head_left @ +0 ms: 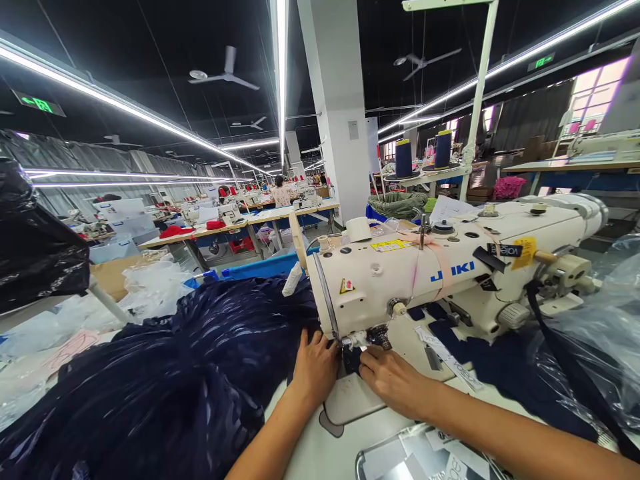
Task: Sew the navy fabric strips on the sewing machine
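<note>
A white JUKI sewing machine stands before me, with a piece of navy fabric under its needle area. My left hand is at the left of the needle, fingers bent down onto the navy cloth; its fingertips are partly hidden. On the other side, my right hand has its fingers curled together at the fabric's right edge, where a small white bit, possibly a label, shows. A large heap of navy garments lies to the left, close to my left hand.
White printed label strips lie on the machine bed. A clear box with labels sits at the front edge. More navy fabric and clear plastic lie right. Thread cones stand behind; a black bag hangs left.
</note>
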The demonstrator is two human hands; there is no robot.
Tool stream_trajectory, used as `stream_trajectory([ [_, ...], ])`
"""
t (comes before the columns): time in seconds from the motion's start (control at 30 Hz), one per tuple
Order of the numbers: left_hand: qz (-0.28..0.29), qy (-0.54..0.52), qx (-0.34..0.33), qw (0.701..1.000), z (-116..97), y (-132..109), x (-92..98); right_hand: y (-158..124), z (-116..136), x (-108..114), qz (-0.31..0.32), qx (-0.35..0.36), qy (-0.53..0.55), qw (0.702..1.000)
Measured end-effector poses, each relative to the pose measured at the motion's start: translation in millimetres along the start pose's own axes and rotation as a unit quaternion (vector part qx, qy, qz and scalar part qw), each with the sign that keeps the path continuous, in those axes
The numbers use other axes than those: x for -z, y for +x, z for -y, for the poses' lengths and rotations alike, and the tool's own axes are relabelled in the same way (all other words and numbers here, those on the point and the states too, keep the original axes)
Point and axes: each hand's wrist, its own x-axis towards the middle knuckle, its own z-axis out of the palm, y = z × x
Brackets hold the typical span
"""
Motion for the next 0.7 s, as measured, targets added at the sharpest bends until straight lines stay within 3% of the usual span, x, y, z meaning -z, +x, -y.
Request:
stream_trajectory([
  [0.23,0.009,-0.007,0.006,1.000,2,5,-4.6,0,5,-14,-0.028,-0.033,-0.006,0.999],
  [0.5,0.024,0.006,0.031,0.999,-1,0,1.7,-4,-23,2,-0.007,-0.023,0.012,1.000],
  [0.7,0.057,0.023,0.060,0.996,-10,-7,4.0,-11,-29,-13,-0.073,-0.053,0.028,0.995],
])
